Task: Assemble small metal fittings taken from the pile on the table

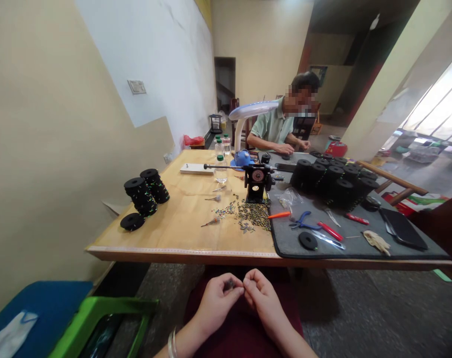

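My left hand (219, 300) and my right hand (262, 301) meet over my lap, in front of the table edge. Both are closed in a pinch, and their fingertips touch. A small dark greyish thing (229, 284) shows in the curl of my left fingers; its kind is too small to tell. Whatever lies between the right fingertips is hidden. Across the edge, many tiny dark-and-yellow pieces (253, 215) lie spread on the wooden table (166, 223). Behind them stands a black winding machine (256, 181) with a round dial and a long rod.
Black spools are stacked at left (139, 196) and right (336, 181). The grey mat (285, 241) carries blue pliers (303, 222), a red tube-like handle (330, 231) and a glove (377, 242). A lamp (243, 158) stands behind; a person (272, 127) works opposite. A green stool (77, 325) is at left.
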A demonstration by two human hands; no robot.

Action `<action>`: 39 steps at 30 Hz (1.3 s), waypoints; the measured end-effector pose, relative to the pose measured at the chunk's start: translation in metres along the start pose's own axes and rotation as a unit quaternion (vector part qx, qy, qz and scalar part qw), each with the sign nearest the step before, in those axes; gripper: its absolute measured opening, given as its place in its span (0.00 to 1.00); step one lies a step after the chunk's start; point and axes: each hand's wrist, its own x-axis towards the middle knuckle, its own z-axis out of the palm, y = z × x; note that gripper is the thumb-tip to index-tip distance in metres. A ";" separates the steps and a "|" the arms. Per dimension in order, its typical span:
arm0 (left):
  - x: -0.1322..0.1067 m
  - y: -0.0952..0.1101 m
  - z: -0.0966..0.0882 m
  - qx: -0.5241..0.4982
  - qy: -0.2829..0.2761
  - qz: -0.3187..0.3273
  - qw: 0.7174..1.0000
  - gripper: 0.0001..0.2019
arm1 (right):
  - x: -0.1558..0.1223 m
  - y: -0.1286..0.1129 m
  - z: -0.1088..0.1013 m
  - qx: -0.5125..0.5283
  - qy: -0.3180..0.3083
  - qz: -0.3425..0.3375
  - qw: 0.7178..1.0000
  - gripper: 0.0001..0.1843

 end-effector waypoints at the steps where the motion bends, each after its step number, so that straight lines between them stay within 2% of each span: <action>1: 0.000 0.000 -0.001 -0.005 0.002 0.001 1.000 0.07 | -0.001 -0.001 0.000 -0.001 -0.006 0.006 1.000 0.23; 5: 0.001 0.000 -0.005 -0.058 0.028 -0.008 0.998 0.10 | -0.002 -0.003 -0.001 -0.061 -0.031 0.019 0.997 0.19; 8: 0.001 0.000 -0.006 -0.089 0.017 -0.021 0.996 0.12 | -0.002 -0.005 0.000 -0.142 -0.024 -0.011 0.989 0.14; 11: 0.002 -0.001 -0.005 -0.086 0.025 -0.024 0.996 0.12 | -0.001 -0.005 0.000 -0.171 -0.012 -0.032 0.985 0.09; 16: 0.006 -0.003 -0.008 -0.088 0.076 -0.026 0.993 0.12 | -0.002 0.000 -0.003 -0.172 0.006 -0.037 0.984 0.06; 20: 0.009 -0.006 -0.019 -0.126 0.124 -0.029 0.984 0.13 | -0.002 0.004 -0.006 -0.081 0.023 0.006 0.996 0.08; 22: 0.008 -0.009 -0.024 -0.144 0.118 -0.048 0.981 0.14 | -0.002 0.004 -0.007 -0.038 0.027 0.023 0.999 0.09; 25: 0.004 -0.010 -0.025 -0.144 0.076 -0.093 0.982 0.15 | -0.003 0.003 -0.006 -0.014 0.025 0.021 0.999 0.11; 28: 0.000 -0.005 -0.020 -0.138 0.019 -0.125 0.982 0.15 | -0.004 0.002 -0.004 -0.008 0.016 0.021 1.000 0.13; 31: 0.001 0.002 -0.013 -0.150 -0.016 -0.127 0.980 0.17 | -0.004 0.003 -0.003 -0.028 0.014 0.016 0.999 0.15; 39: 0.009 0.005 -0.013 -0.115 0.027 -0.078 0.990 0.16 | -0.004 0.004 -0.009 -0.085 -0.012 0.003 0.996 0.22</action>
